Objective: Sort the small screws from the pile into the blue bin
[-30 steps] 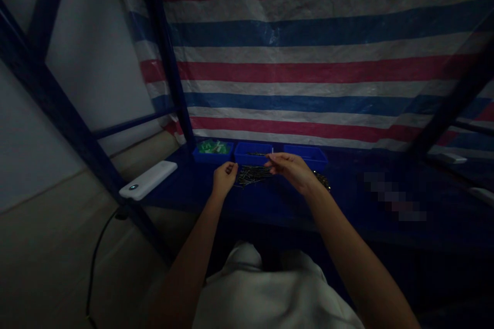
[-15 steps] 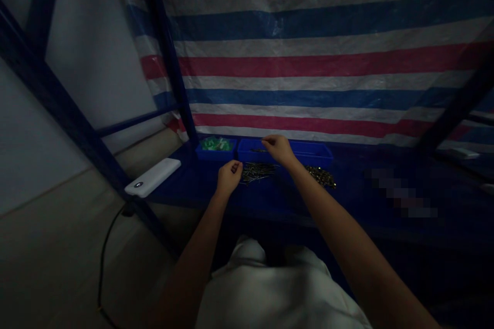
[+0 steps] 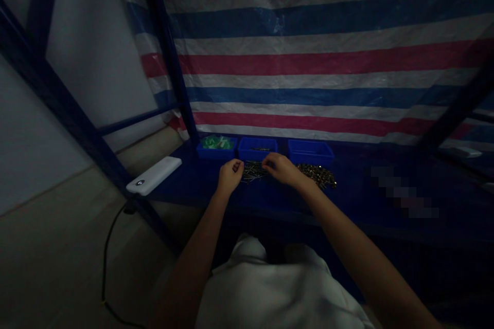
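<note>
My left hand [image 3: 230, 176] is at the left edge of a pile of long thin metal pieces [image 3: 252, 171], perhaps screws or nails. Its fingers are curled closed, and whatever they hold is too dark and small to make out. At the right side of the same pile is my right hand [image 3: 281, 168], thumb and fingertips pinched together low over the pieces. I cannot tell what is in the pinch. Beside its wrist lies a heap of small brassy metal parts [image 3: 318, 175]. Behind the pile, a blue middle bin [image 3: 258, 156] contains a few thin pieces.
A blue left bin [image 3: 216, 154] contains green and clear plastic material. A blue right bin [image 3: 311, 157] stands behind the brassy heap. On the blue tabletop [image 3: 347, 185], a white power bank [image 3: 155, 176] lies at the left edge near a metal post [image 3: 170, 46]. Striped sheeting [image 3: 289, 67] hangs behind.
My right hand has come down and back from over the middle bin to the pile of thin pieces. My left hand has stayed almost in place.
</note>
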`<state>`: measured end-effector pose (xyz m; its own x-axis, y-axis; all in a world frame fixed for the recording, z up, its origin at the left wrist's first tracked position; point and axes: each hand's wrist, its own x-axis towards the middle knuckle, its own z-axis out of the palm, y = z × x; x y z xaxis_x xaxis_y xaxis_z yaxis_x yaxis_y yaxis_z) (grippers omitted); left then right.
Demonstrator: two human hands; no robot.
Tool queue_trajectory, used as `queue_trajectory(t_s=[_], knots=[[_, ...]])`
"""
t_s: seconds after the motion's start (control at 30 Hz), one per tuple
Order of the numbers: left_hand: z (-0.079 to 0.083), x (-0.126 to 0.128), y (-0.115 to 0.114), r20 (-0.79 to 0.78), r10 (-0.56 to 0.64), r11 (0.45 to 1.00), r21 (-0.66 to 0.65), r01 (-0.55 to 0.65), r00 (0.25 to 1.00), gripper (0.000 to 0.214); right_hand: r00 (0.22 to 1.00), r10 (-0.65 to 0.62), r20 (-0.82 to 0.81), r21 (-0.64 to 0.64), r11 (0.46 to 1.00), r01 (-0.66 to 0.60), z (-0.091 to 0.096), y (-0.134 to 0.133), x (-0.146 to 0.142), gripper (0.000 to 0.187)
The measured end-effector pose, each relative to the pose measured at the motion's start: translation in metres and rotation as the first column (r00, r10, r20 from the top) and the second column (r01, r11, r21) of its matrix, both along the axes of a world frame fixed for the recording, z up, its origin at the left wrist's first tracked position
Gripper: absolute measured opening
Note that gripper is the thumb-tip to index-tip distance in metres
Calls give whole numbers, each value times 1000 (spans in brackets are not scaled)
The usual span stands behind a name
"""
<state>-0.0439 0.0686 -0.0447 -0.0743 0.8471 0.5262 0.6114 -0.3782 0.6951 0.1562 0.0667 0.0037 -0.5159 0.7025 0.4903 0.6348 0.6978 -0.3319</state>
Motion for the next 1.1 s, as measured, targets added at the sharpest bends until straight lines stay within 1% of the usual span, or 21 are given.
queue_trajectory(t_s=[0.07, 0.17, 0.27, 0.4, 0.5, 0.6, 0.73, 0.83, 0.9, 0.97, 1.03, 1.1], knots=[[1, 1, -1, -8, 1, 1000, -7, -1, 1000, 22, 998, -4, 70, -21, 1000, 6, -7, -5, 2, 8], [2, 1, -3, -38, -12, 1000, -15, 11, 999, 20, 995, -25, 100, -22, 999, 27, -18, -7, 3, 9], [2, 1, -4, -75, -31, 999, -17, 30, 997, 18, 995, -29, 95, -4, 1000, 29, -27, -8, 1, 11], [2, 1, -3, -93, -33, 999, -14, 32, 995, 19, 999, -15, 51, 13, 1000, 14, -39, -7, 1, 11], [3, 1, -3, -91, -30, 999, -16, 29, 995, 18, 999, -18, 36, -5, 1000, 18, -47, -2, 3, 10], [3, 0, -3, -89, -29, 999, -17, 27, 996, 19, 998, -31, 55, -35, 999, 32, -50, 5, 5, 12], [1, -1, -2, -98, -26, 1000, -7, 25, 995, 18, 993, -50, 109, -59, 997, 57, -51, 9, 6, 12], [1, -2, -2, -107, -14, 1000, 0, 14, 994, 18, 987, -68, 146, -46, 996, 75, -49, 8, 7, 13], [1, -1, -2, -115, -3, 1000, 9, 4, 993, 17, 983, -96, 155, -40, 994, 104, -44, 5, 8, 13], [4, 1, -5, -131, 10, 999, 46, -4, 991, 17, 981, -122, 149, -52, 990, 131, -37, 1, 10, 12], [8, 5, -8, -176, -2, 994, 104, 20, 984, 19, 980, -134, 146, -72, 987, 146, -28, -1, 12, 13], [12, 12, -13, -255, -65, 985, 140, 104, 965, 20, 976, -140, 165, -75, 985, 153, -19, -2, 13, 14]])
